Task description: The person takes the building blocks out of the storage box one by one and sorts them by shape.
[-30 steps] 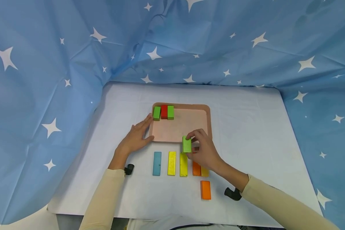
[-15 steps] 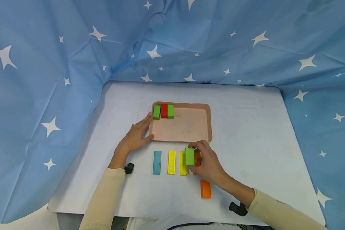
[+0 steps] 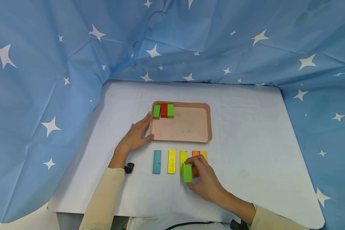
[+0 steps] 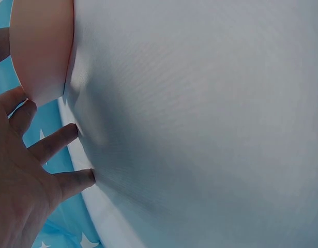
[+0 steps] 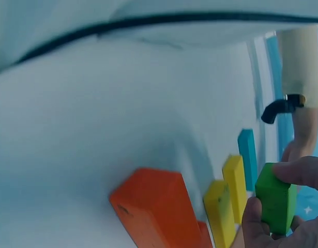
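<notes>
My right hand (image 3: 207, 183) pinches a green block (image 3: 187, 173) between thumb and fingers, over the front part of a row of blocks. In the right wrist view the thumb presses one face of that green block (image 5: 275, 199). My left hand (image 3: 135, 134) lies with fingers extended along the left side of a pink tray (image 3: 189, 127), fingertips at its rim. The left wrist view shows these fingers spread, some touching the tray wall (image 4: 42, 46). Inside the tray's back left corner stand a green block (image 3: 156, 111), a red block (image 3: 164, 110) and another green block (image 3: 170, 111).
Before the tray lie a blue block (image 3: 157, 162), a yellow block (image 3: 171, 162), a second yellow block (image 3: 183, 156), an orange block (image 3: 195, 153) and an amber block (image 3: 203, 154). Another orange block (image 5: 156, 206) shows near the right wrist camera. A starry blue curtain (image 3: 172, 38) surrounds the white table.
My right hand has carried the green block from the tray's front edge back toward my body, over the row, now covering the nearest orange block in the head view. The left hand has stayed put.
</notes>
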A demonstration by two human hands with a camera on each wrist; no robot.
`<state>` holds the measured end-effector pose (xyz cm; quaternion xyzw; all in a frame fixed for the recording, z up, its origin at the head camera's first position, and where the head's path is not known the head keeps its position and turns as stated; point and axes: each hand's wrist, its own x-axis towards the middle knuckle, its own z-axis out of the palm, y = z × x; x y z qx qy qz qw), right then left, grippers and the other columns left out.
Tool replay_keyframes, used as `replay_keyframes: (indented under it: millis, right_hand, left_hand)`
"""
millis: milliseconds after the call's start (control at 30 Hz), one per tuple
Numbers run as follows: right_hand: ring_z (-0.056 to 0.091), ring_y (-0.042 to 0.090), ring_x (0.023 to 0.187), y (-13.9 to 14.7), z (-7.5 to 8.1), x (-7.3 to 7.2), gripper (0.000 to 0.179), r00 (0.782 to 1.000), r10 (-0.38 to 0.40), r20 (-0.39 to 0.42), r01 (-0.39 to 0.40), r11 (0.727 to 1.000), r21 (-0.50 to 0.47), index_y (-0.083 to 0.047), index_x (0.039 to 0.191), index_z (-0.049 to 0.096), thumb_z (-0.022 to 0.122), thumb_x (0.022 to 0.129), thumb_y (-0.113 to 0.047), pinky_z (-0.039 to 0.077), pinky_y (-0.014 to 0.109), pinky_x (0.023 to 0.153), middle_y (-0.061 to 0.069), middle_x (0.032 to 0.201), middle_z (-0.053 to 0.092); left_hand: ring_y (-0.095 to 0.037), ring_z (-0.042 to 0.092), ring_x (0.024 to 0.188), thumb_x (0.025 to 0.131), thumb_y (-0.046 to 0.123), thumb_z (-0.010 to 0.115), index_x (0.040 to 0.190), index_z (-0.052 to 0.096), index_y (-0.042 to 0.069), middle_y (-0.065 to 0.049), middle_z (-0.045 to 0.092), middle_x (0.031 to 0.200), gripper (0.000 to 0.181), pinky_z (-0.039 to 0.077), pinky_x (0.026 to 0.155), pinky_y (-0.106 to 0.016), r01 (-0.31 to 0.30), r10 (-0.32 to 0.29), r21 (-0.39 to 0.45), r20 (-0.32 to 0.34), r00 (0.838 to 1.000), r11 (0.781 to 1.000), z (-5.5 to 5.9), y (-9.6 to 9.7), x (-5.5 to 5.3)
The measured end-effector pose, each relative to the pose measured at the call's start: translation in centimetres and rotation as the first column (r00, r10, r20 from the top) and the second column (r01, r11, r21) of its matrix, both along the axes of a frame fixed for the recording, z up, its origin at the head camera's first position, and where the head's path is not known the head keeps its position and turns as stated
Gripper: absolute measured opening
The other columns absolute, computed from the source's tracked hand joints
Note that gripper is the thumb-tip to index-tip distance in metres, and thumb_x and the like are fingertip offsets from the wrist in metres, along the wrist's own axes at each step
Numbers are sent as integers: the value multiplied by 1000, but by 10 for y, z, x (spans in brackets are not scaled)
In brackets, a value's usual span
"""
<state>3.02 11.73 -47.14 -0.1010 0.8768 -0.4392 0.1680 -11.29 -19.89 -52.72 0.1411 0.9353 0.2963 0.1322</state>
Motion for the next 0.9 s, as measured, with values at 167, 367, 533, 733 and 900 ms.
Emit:
replay_keyframes:
  millis: [167,367,533,733,900]
  right_hand:
    - [59,18,107,-2,-4,12,71,998,21,62,-19,999,-47,-17,123,58,89,66,12,63,30,82,0,120,50]
    - [56,20,112,-4,-10,22,72,988,81,130,-77,996,-34,-17,123,53,86,68,12,62,29,83,1,121,46]
    - [57,23,108,-6,-14,28,70,979,107,172,-115,993,39,-17,123,52,84,69,13,61,31,83,5,123,45]
    - [58,26,104,-11,-20,30,71,967,118,224,-145,984,107,-15,124,52,87,68,11,62,35,82,8,122,44]
    - [56,26,101,-14,-26,31,71,957,123,262,-161,979,128,-14,122,52,89,66,10,63,39,79,10,120,44]
  left_hand:
    - [-30,21,161,100,35,66,169,15,22,7,8,177,87,13,122,-75,1,-1,-1,-5,1000,1000,0,0,1]
    - [-28,22,161,100,36,65,169,15,22,8,8,177,86,14,122,-75,0,0,-2,-8,1000,1000,0,1,0]
    - [-29,21,161,100,36,64,169,14,24,9,8,177,86,13,122,-75,-4,4,-2,-5,1000,1000,-1,0,0]
    - [-27,20,162,101,37,64,169,13,26,11,6,176,87,12,123,-74,-10,10,6,5,1000,1000,-2,0,1]
    - [-28,21,162,101,38,64,169,12,26,10,7,177,87,13,123,-75,-3,3,1,-2,1000,1000,-2,0,0]
